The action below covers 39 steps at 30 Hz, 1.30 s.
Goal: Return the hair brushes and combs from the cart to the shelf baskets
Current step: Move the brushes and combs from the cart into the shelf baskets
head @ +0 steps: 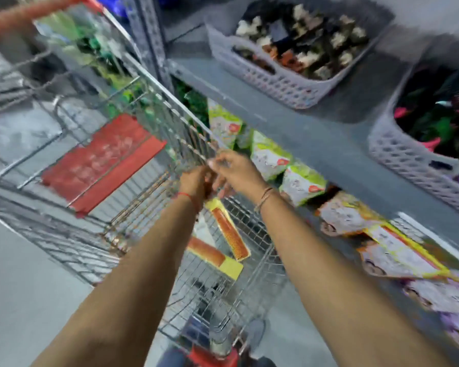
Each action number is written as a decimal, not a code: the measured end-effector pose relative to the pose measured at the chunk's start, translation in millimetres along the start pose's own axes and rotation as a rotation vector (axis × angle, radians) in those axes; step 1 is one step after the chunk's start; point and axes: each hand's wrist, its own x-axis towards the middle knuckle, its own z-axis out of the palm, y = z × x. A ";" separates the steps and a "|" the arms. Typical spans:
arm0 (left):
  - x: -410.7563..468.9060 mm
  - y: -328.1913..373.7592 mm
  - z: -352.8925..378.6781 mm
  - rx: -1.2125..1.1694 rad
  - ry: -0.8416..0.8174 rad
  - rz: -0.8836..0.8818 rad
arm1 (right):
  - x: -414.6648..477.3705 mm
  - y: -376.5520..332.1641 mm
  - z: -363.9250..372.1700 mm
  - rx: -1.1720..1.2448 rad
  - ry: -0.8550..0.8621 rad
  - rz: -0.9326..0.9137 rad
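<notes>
Both my hands meet over the wire cart (pixel 154 102). My left hand (pixel 194 184) is closed on the top of an orange comb in a yellow card pack (pixel 229 231), which hangs tilted into the cart. Fingers of my right hand (pixel 235 169) are curled right beside that pack's top; blur hides whether they grip it. A second orange comb pack (pixel 214 256) lies on the cart's floor just below. On the grey shelf (pixel 329 133) to the right stand two lavender baskets: one (pixel 276 86) with hair clips, another (pixel 398 154) with dark and colourful items.
Under the shelf lies a row of green, white and yellow packets (pixel 302 181). A red flap (pixel 101 160) sits on the cart's far side. The cart's red handle (pixel 212 358) is close to me at the bottom. Grey floor spreads to the left.
</notes>
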 end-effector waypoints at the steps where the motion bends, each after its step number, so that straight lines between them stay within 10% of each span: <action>1: 16.1 -23.3 -13.2 0.010 0.021 -0.076 | 11.1 23.6 13.7 -0.043 -0.094 0.106; 7: 77.0 -145.4 -71.9 0.288 0.093 -0.590 | 52.3 160.6 40.6 -0.307 -0.209 0.585; 10: 89.7 -185.3 -76.3 0.291 0.232 -0.650 | 57.2 204.6 40.9 -0.813 -0.159 0.576; 17: 93.6 -227.7 -50.8 0.216 0.341 -0.657 | 59.8 246.6 62.1 -1.047 -0.039 0.613; 21: 82.7 -215.7 -68.3 0.518 0.551 -0.461 | 56.9 250.7 55.6 -0.649 0.095 0.708; 26: 79.5 -186.6 -82.8 0.320 0.586 -0.310 | 43.1 234.3 53.4 -0.493 0.192 0.669; 39: 5.2 -51.6 -3.7 0.027 0.575 0.517 | -14.7 80.8 54.4 -0.025 0.685 -0.287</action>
